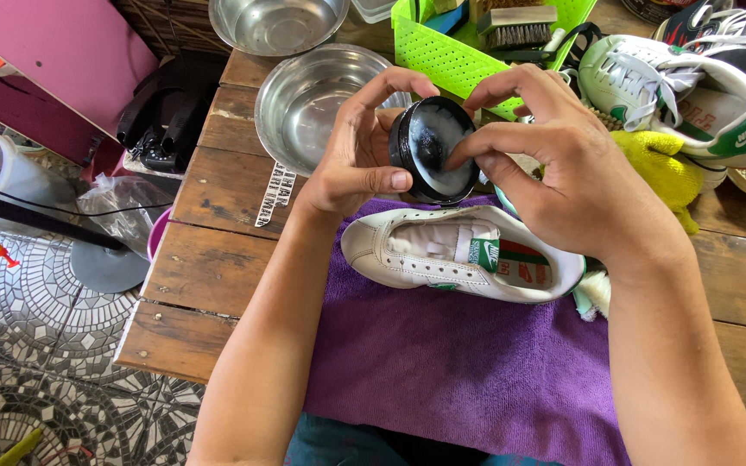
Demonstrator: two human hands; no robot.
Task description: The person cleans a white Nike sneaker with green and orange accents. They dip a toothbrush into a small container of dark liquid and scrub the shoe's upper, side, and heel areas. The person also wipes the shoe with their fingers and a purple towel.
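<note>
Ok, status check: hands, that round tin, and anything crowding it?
Left hand grips black round tin, tilted open toward camera. Right hand fingers dipped in whitish paste. White sneaker lies below on purple cloth; steel bowl just behind.

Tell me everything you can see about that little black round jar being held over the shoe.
The black round jar is small, shallow and open, with a glossy dark rim around a whitish, smeared paste. It is tilted so its mouth faces the camera, held above the white sneaker. The left hand grips its rim, thumb at the lower edge. The right hand reaches in, a fingertip touching the paste. No lid is on it.
</note>
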